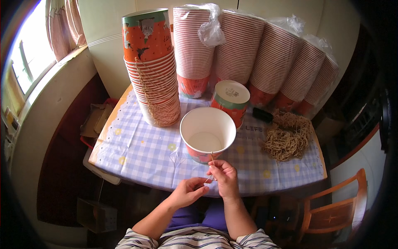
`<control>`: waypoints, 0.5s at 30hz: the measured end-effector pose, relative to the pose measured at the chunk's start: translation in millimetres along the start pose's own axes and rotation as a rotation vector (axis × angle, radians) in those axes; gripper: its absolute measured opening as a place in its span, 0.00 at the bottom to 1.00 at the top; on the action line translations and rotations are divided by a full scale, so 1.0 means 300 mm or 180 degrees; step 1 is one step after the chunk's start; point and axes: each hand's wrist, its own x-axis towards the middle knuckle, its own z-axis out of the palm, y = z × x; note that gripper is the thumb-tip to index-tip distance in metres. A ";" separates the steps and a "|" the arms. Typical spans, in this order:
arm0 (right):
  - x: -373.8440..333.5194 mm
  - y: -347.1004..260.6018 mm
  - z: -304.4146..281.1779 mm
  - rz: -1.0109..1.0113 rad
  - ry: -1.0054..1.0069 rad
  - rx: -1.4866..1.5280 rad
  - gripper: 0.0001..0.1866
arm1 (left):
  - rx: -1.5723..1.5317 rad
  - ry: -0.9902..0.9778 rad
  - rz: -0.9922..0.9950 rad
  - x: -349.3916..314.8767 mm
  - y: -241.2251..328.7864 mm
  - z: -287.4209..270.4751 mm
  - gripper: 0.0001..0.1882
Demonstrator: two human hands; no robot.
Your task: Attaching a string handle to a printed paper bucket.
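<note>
A paper bucket, white inside and orange-red outside, stands mouth up near the table's front edge. A short piece of twine hangs at its near rim, and my right hand pinches it just below the rim. Close beside, lower and to the left, my left hand is closed, thumb against fingers, on a thin strand that runs toward the right fingertips. The strand's exact path between the fingers is too small to tell. Behind this bucket, another bucket sits upside down.
At the left stands a tall upside-down bucket stack with twine loops down its side. Several tall nested stacks in clear plastic line the back. A twine pile and a black object lie right. A wooden chair is at lower right.
</note>
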 end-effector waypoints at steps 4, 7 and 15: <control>0.013 -0.053 -0.042 -0.0116 0.0368 0.0133 0.05 | -0.0047 -0.0231 -0.0431 -0.059 0.054 -0.096 0.14; 0.039 -0.059 -0.097 -0.0152 0.0333 0.0350 0.05 | 0.0568 0.0224 -0.0658 -0.103 0.090 -0.171 0.13; 0.057 -0.100 -0.200 -0.0401 0.0801 0.0515 0.06 | 0.0365 0.0654 -0.0297 -0.127 0.056 -0.262 0.11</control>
